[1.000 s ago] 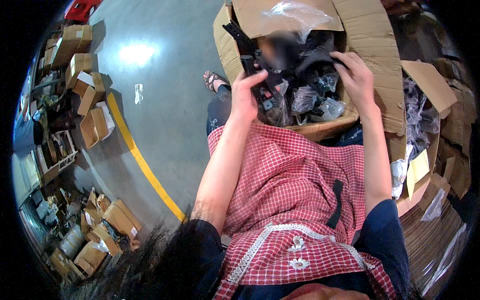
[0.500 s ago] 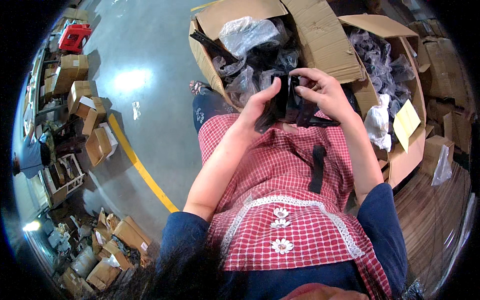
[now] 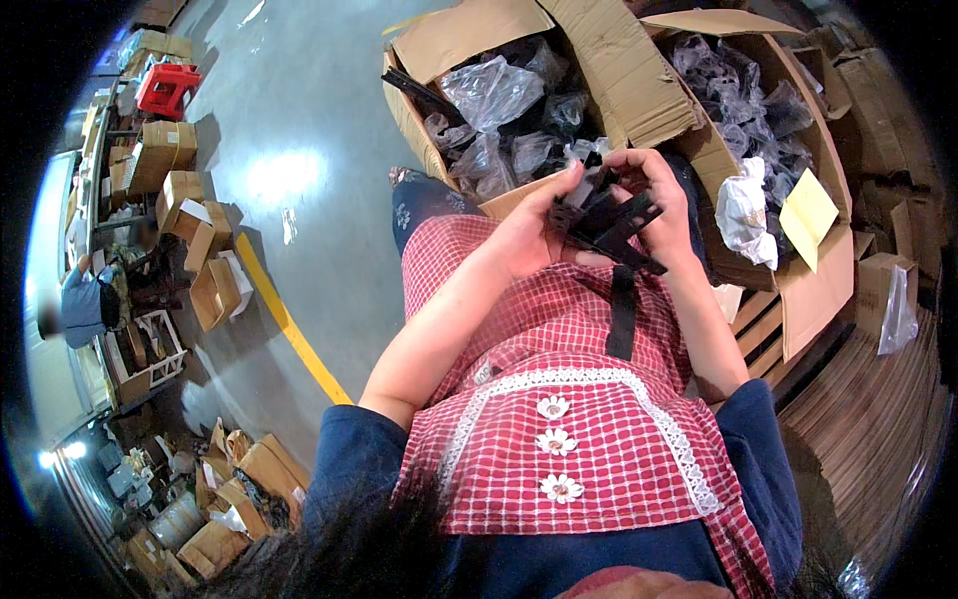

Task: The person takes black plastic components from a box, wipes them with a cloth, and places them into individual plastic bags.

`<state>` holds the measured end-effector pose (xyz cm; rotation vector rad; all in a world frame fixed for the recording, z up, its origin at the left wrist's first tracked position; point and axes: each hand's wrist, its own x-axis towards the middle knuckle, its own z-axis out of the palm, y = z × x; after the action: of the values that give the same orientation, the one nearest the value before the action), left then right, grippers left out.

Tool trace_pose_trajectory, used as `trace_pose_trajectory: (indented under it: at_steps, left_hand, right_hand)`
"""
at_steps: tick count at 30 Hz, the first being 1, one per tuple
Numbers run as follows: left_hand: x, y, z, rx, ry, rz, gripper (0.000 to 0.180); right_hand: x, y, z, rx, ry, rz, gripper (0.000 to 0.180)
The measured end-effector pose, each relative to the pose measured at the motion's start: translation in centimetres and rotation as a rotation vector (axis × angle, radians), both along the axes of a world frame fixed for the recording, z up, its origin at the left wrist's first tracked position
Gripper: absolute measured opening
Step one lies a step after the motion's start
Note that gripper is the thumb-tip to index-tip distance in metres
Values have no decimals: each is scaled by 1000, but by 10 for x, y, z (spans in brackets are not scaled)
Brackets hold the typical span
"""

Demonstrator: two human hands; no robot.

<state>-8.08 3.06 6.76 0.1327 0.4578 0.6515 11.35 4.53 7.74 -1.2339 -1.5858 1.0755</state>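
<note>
Both my hands hold a bundle of flat black plastic parts [image 3: 606,220] above my lap, over a red checked apron. My left hand [image 3: 534,232] grips the bundle's left side with the thumb on top. My right hand [image 3: 661,205] curls over the right side, fingers bent around the pieces. One long black strip [image 3: 622,314] hangs down from the bundle over the apron. Just beyond my hands stands an open cardboard box [image 3: 439,45] full of clear bags with black parts [image 3: 494,95].
A second open carton [image 3: 813,290] with bagged parts, a white bag [image 3: 745,212] and a yellow paper [image 3: 806,215] sits to the right. Flattened cardboard lies at right. Small boxes [image 3: 205,270], a red stool [image 3: 167,88] and a yellow floor line [image 3: 289,324] are on the left; another person [image 3: 85,299] is at far left.
My hands came out of the box and drew back toward my lap with the black parts. The view tilted so the boxes sit farther from me.
</note>
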Motion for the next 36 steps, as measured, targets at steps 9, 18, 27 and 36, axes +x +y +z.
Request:
trace_pose_trajectory:
  at_steps: [9, 18, 27, 36]
  left_hand:
    - [3, -11, 4, 54, -191, 239, 49]
    - [-4, -4, 15, 311, -4, 310, 89]
    - [-9, -4, 4, 373, -233, 334, 82]
    - [-14, -2, 3, 491, 78, 427, 55]
  right_hand:
    - [24, -5, 49, -232, 428, 217, 41]
    - [6, -43, 41, 210, -429, 326, 83]
    - [2, -36, 63, 388, -314, 216, 65]
    - [-2, -40, 37, 305, -589, 245, 54]
